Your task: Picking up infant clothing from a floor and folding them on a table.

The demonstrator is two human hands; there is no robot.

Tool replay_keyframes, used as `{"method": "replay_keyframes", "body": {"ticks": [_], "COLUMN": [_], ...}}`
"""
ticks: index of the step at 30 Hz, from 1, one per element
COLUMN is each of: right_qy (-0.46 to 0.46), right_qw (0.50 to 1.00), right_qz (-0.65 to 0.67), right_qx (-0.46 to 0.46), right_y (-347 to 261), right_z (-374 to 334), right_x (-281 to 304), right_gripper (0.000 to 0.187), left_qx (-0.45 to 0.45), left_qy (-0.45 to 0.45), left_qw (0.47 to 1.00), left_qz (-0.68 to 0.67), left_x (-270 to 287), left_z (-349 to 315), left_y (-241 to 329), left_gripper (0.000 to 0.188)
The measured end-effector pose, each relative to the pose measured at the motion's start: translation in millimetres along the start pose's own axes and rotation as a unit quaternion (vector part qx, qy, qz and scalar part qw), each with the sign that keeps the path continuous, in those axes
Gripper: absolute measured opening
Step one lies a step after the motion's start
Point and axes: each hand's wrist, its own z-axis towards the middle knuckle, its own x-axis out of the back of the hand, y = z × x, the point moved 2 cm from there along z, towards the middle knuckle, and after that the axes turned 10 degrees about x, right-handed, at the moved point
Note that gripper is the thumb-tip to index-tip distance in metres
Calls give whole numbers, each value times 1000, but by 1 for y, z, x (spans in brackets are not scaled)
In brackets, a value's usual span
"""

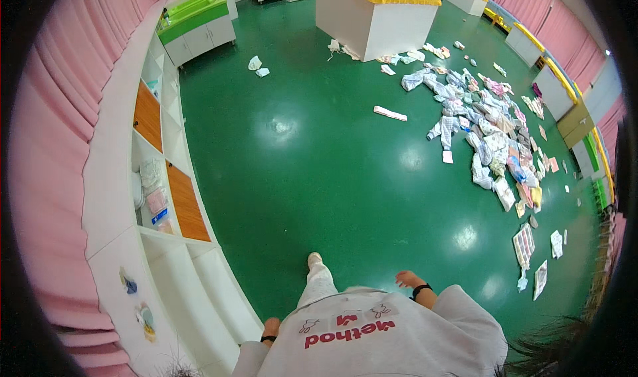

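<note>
- Hanging at nine o'clock, the left hand (271, 328) is near the white shelving (167, 271) at ten; I cannot tell whether its fingers pinch anything.
- At one o'clock, the right hand (407, 279) looks loosely spread and empty, though blurred.
- Well apart from both hands, the clothes heap (492, 121) lies at one o'clock on the green floor (299, 191).
- A shoe (314, 261) could slip if it landed on the stray white band (390, 113) at twelve.
- Swinging wide, the left hand might knock the shelving's edge.

the right hand (406, 279) is blurred; the lower edge cuts off the shirt (412, 347); piled clothes (493, 141) are partly hidden.
</note>
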Motion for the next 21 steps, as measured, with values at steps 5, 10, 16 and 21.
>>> {"method": "replay_keyframes", "body": {"ticks": [5, 10, 16, 21], "right_qy": [179, 115, -20, 43], "right_qw": [969, 983, 997, 990], "right_qz": [171, 117, -63, 4], "right_qx": [1, -78, 34, 132], "right_y": [-34, -57, -59, -262], "right_z": [24, 76, 215, 322], "right_x": [68, 83, 110, 174], "right_gripper": [27, 25, 19, 16], "left_qx": [15, 33, 186, 25], "left_qy": [-159, -203, -52, -89], "left_qw": [987, 974, 922, 948], "left_qz": [27, 93, -335, -303], "left_x": [-4, 99, 235, 370], "left_z": [25, 174, 430, 569], "left_y": [-27, 13, 141, 313], "left_gripper": [22, 14, 29, 30]}}
